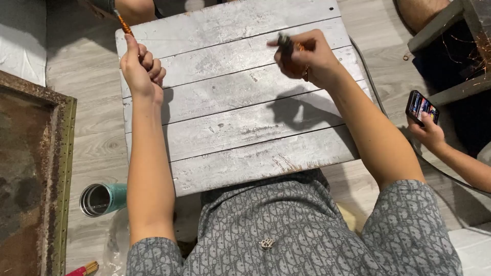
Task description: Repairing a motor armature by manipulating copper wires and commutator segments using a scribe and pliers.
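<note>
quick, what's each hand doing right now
Left hand: closed on a thin orange stick.
Right hand: closed on a small dark object, too blurred to identify.

I see a thin orange stick [123, 23] pinched upright-ish, tilted, at the worktop's [230, 117] far left corner. Small dark obj w/ an orange bit [287, 45], blurred, held above the far right part.

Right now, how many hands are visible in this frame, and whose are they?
3. The wearer's left hand grips a thin orange stick over the board's left edge; the right hand holds a small dark object above the board; another person's hand holds a phone at right.
</note>
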